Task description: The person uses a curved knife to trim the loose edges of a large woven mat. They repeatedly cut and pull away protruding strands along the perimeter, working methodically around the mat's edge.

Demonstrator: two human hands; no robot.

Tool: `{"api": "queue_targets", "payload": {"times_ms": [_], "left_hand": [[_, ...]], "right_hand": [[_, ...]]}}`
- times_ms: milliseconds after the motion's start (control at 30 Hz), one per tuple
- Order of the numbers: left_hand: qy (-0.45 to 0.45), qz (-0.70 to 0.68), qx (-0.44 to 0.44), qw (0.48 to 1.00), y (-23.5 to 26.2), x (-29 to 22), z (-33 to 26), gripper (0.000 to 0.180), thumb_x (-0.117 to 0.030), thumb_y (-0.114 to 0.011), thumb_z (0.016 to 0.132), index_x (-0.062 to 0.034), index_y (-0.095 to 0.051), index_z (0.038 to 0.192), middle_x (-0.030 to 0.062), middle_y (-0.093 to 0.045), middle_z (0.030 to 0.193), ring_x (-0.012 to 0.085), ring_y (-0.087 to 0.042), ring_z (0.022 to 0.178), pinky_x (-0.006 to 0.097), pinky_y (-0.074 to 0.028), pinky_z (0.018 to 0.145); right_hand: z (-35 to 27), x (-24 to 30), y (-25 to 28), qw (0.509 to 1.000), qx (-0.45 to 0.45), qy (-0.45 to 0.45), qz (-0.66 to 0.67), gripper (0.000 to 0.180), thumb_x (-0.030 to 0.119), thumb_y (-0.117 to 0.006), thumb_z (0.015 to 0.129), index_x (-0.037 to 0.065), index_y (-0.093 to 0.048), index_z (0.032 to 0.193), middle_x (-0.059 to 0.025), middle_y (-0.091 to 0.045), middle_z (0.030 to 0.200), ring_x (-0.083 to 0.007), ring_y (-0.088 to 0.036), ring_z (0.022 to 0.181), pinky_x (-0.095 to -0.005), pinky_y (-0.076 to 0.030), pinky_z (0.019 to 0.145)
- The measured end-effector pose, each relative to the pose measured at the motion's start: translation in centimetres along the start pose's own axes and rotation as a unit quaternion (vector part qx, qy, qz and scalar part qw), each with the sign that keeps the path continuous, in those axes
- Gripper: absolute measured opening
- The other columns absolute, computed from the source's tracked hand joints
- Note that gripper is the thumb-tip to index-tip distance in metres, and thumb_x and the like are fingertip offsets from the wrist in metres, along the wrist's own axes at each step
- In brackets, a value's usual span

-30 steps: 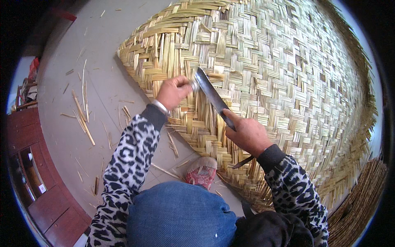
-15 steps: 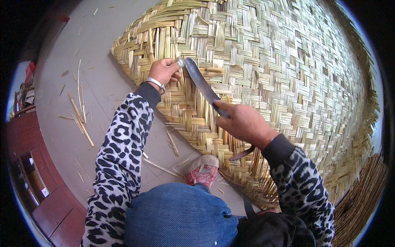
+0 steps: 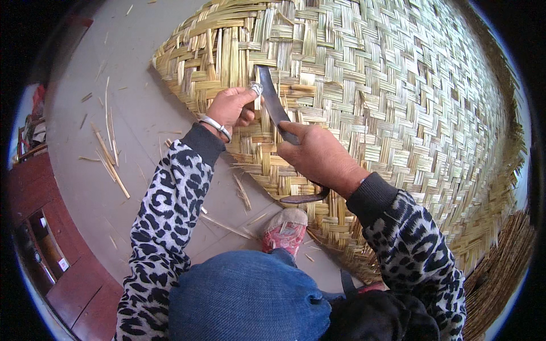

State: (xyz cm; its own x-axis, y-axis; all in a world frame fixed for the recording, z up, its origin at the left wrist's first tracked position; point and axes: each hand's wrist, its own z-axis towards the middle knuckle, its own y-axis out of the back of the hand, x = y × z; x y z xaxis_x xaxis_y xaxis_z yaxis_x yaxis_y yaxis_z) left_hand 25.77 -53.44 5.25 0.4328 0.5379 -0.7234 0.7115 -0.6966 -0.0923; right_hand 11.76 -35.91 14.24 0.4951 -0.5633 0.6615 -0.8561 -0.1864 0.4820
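A large mat (image 3: 375, 113) woven from pale split strips lies before me. My left hand (image 3: 232, 108), with a white wrap on its thumb and a bracelet at the wrist, is closed near the mat's left corner. Its fingers pinch a thin woven-mat strip (image 3: 257, 102) that sticks up from the weave. My right hand (image 3: 318, 156) grips a long, dark, curved knife (image 3: 272, 98). The blade points away from me and lies against the weave, just right of the left thumb. The knife's curved tail end (image 3: 307, 199) shows below the right hand.
Loose strips and scraps (image 3: 109, 153) are scattered on the grey floor at left. Dark red furniture (image 3: 74, 284) stands at the lower left. A bundle of thin brown stalks (image 3: 500, 273) lies at the lower right. My red shoe (image 3: 285, 230) is by the mat's near edge.
My right hand and the knife have moved left and slightly away from me. The left hand has shifted a little right and nearer, so the blade now reaches past its thumb.
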Motion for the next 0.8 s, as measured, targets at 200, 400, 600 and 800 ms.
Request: {"api": "queue_targets", "payload": {"times_ms": [200, 400, 600, 800], "left_hand": [[0.037, 0.003, -0.039, 0.999, -0.7, -0.8, 0.3, 0.025, -0.025, -0.057, 0.100, -0.0029, -0.068, 0.097, -0.0008, -0.060, 0.076, 0.0058, -0.050, 0.052, 0.022, -0.039, 0.044], [0.035, 0.073, -0.110, 0.991, -1.0, -2.1, 4.2, 0.024, -0.023, -0.064, 0.092, -0.0006, -0.072, 0.088, 0.0029, -0.064, 0.069, 0.0116, -0.058, 0.050, 0.028, -0.042, 0.040], [-0.111, 0.448, -0.177, 0.869, -0.4, -2.5, 5.2, 0.033, -0.033, -0.071, 0.088, -0.0002, -0.071, 0.087, 0.0158, -0.070, 0.076, 0.0267, -0.069, 0.067, 0.039, -0.053, 0.060], [-0.201, 0.494, -0.186, 0.825, 0.7, -0.2, 2.6, 0.029, -0.033, -0.075, 0.085, -0.0049, -0.068, 0.084, 0.0096, -0.068, 0.070, 0.0227, -0.065, 0.062, 0.038, -0.051, 0.061]], "right_hand": [[1.6, -0.3, -0.6, 0.991, -0.040, 0.012, -0.125, 0.042, 0.026, -0.059, 0.087, 0.007, -0.061, 0.124, -0.0227, -0.069, 0.085, -0.0400, -0.069, 0.081, -0.0491, -0.054, 0.075], [3.6, -0.7, -1.6, 0.984, -0.064, 0.017, -0.168, 0.039, 0.026, -0.058, 0.087, 0.009, -0.060, 0.122, -0.0188, -0.070, 0.085, -0.0387, -0.069, 0.080, -0.0506, -0.055, 0.073], [3.2, -1.2, -1.1, 0.979, -0.078, 0.018, -0.187, 0.041, 0.025, -0.058, 0.087, 0.012, -0.058, 0.126, -0.0188, -0.070, 0.086, -0.0374, -0.070, 0.081, -0.0500, -0.056, 0.073], [3.7, -1.2, -1.4, 0.971, -0.071, 0.007, -0.226, 0.041, 0.023, -0.055, 0.088, 0.012, -0.059, 0.127, -0.0177, -0.070, 0.082, -0.0358, -0.070, 0.078, -0.0495, -0.055, 0.069]]}}
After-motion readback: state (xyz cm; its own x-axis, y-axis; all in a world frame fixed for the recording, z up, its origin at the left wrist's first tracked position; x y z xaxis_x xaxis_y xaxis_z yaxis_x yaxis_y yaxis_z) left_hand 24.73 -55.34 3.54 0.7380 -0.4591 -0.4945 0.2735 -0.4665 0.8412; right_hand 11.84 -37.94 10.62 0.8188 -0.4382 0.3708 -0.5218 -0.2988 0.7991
